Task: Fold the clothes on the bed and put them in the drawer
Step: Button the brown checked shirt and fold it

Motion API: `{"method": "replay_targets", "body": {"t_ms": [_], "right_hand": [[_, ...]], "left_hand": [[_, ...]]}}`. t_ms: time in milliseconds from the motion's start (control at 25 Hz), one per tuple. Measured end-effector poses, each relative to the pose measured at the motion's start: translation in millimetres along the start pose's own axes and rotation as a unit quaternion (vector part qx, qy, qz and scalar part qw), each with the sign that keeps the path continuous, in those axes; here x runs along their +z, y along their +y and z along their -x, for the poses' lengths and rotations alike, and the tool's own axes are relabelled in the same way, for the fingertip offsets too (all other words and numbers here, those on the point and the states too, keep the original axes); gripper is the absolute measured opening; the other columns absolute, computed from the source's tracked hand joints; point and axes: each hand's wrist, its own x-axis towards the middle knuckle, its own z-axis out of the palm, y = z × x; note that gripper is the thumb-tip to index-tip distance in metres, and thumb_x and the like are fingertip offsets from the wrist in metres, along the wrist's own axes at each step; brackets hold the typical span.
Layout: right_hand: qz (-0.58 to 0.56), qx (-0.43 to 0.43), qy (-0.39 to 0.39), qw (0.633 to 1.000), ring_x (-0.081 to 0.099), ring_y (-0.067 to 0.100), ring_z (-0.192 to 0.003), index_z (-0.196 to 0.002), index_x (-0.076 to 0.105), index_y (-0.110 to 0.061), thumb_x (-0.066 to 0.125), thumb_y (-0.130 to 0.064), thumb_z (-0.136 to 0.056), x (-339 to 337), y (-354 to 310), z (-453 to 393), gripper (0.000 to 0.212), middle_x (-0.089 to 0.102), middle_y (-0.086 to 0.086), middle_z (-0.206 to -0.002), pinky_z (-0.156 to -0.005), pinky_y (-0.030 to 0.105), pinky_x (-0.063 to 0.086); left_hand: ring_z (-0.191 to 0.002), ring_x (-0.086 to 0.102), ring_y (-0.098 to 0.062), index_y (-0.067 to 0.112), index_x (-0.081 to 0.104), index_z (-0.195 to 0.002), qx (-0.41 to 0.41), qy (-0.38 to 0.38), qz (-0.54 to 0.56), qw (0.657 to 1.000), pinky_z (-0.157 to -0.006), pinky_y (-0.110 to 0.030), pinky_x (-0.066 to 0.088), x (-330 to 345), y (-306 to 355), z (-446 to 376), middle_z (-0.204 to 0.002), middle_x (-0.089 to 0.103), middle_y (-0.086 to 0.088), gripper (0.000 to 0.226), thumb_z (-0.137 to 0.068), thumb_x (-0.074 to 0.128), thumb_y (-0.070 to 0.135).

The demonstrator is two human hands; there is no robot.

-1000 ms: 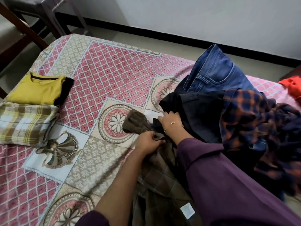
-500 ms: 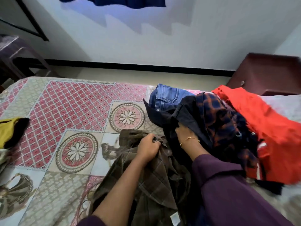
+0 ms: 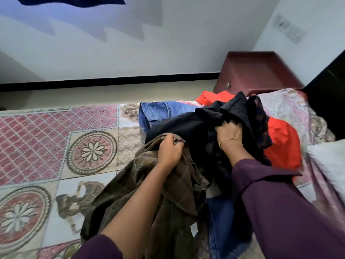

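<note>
Head view. The left hand [image 3: 170, 153] clenches a fold of the brown checked shirt [image 3: 149, 199], which lies on the patterned bedspread [image 3: 56, 139], its long axis running from the near edge up toward the pile. The right hand [image 3: 230, 130] grasps the black garment [image 3: 188, 124] atop the heap. Blue jeans [image 3: 158, 112] and a red garment [image 3: 281, 144] lie beside it. A maroon drawer unit [image 3: 257, 71] stands beyond.
</note>
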Motion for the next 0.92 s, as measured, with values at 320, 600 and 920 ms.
{"method": "replay_targets", "body": {"t_ms": [320, 600, 920], "right_hand": [[0.029, 0.016, 0.041, 0.999, 0.043, 0.027, -0.115, -0.116, 0.062, -0.024, 0.034, -0.018, -0.098, 9, 57, -18, 0.034, 0.055, 0.001, -0.122, -0.092, 0.036, 0.034], [-0.015, 0.035, -0.007, 0.999, 0.035, 0.027, -0.122, -0.13, 0.046, -0.029, 0.033, -0.017, -0.098, 38, 101, -21, 0.036, 0.04, 0.001, -0.139, -0.096, 0.042, 0.031], [-0.09, 0.097, -0.047, 0.99, 0.02, 0.032, -0.14, -0.141, 0.032, -0.012, 0.05, -0.021, -0.091, 22, 82, 8, 0.054, 0.036, 0.005, -0.144, -0.111, 0.056, 0.013]], "left_hand": [[-0.088, 0.051, -0.017, 0.007, 0.055, -0.095, 0.062, -0.036, 0.069, 0.995, -0.076, -0.027, 0.038, 58, 38, -25, -0.093, 0.059, -0.005, 0.005, -0.09, 0.055, 0.009], [-0.109, 0.055, -0.029, 0.006, 0.049, -0.119, 0.078, -0.151, -0.049, 0.984, -0.096, -0.034, 0.042, 131, 54, -53, -0.117, 0.06, -0.015, 0.028, -0.093, 0.054, 0.016], [-0.095, 0.057, -0.023, 0.013, 0.058, -0.111, 0.054, -0.09, 0.036, 0.994, -0.089, -0.03, 0.046, 123, 51, -22, -0.101, 0.062, -0.008, 0.025, -0.088, 0.051, 0.003]]}}
